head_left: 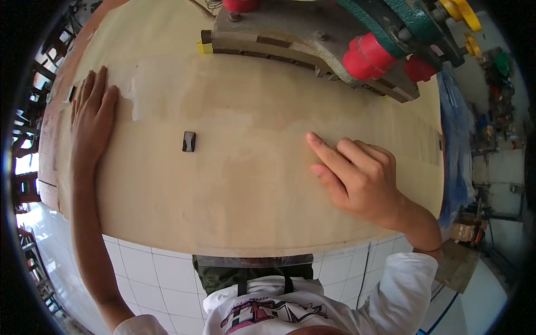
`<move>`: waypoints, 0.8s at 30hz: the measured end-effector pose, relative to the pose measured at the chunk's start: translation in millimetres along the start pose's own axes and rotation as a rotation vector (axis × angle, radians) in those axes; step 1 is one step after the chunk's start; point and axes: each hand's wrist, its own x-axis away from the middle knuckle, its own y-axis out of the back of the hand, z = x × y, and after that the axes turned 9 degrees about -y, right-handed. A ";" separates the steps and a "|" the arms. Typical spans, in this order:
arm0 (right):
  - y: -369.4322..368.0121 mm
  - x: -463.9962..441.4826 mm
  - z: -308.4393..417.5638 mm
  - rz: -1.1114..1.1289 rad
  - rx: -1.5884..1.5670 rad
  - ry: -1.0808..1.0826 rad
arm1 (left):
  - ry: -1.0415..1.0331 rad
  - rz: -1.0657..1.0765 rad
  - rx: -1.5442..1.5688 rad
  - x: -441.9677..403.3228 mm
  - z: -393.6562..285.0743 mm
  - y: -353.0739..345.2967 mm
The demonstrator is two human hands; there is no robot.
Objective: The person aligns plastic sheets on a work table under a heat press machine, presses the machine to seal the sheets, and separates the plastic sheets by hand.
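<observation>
My left hand (92,117) lies flat on the left part of the tan sheet covering the tabletop (245,184), with its fingers stretched forward. Close to its fingertips is a small dark piece (71,94) at the sheet's left side. My right hand (365,176) is over the right half of the surface, index finger extended, thumb apart from it and the other fingers curled. Nothing shows in that hand. Between the two hands, nearer the left, sits a small dark rectangular block (189,142) with a greyish patch on top.
A heavy metal machine (279,33) with red, green and yellow parts stands at the back right. Blue plastic sheeting (455,145) hangs along the right edge. White floor tiles (167,273) show below the front edge, and a wooden board (458,268) is at lower right.
</observation>
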 end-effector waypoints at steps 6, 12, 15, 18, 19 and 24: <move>11.3 -0.2 0.8 0.079 0.005 -0.029 | 0.019 0.005 0.009 0.9 -0.6 0.1; 11.0 -7.9 -3.9 0.082 -0.180 -0.081 | -0.020 0.006 -0.063 -0.2 5.5 -8.3; 21.7 -11.3 -1.6 0.213 -0.205 -0.166 | 0.003 -0.019 0.006 0.4 4.7 -4.8; 27.1 -4.1 -6.3 0.223 -0.188 -0.159 | 0.014 -0.007 0.022 3.2 -0.8 0.0; 29.3 2.2 -7.5 0.229 -0.194 -0.164 | -0.021 -0.013 -0.006 4.8 1.7 -2.9; 47.2 53.3 -14.2 0.158 -0.110 -0.198 | -0.273 -0.172 -0.228 1.1 24.9 -31.5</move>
